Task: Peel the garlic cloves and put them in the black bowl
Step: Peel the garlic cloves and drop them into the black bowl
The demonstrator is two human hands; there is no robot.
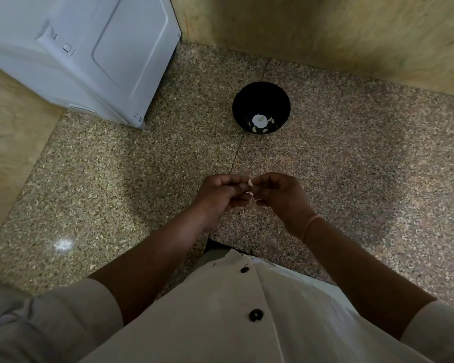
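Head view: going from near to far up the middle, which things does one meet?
Cream shirt → left hand and right hand, both pinching a garlic clove → black bowl → beige wall.

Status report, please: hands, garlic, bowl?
Left hand and right hand both pinch one garlic clove, peeling. Black bowl ahead, some cloves inside. Nothing between hands and bowl.

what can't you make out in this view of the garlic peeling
Head view only:
1. The garlic clove is mostly covered by the fingers of the left hand and right hand, so how much skin is left is unclear.
2. The pale pieces in the black bowl are too small and partly lost in glare to count.
3. The white appliance is cut off by the top and left edges.
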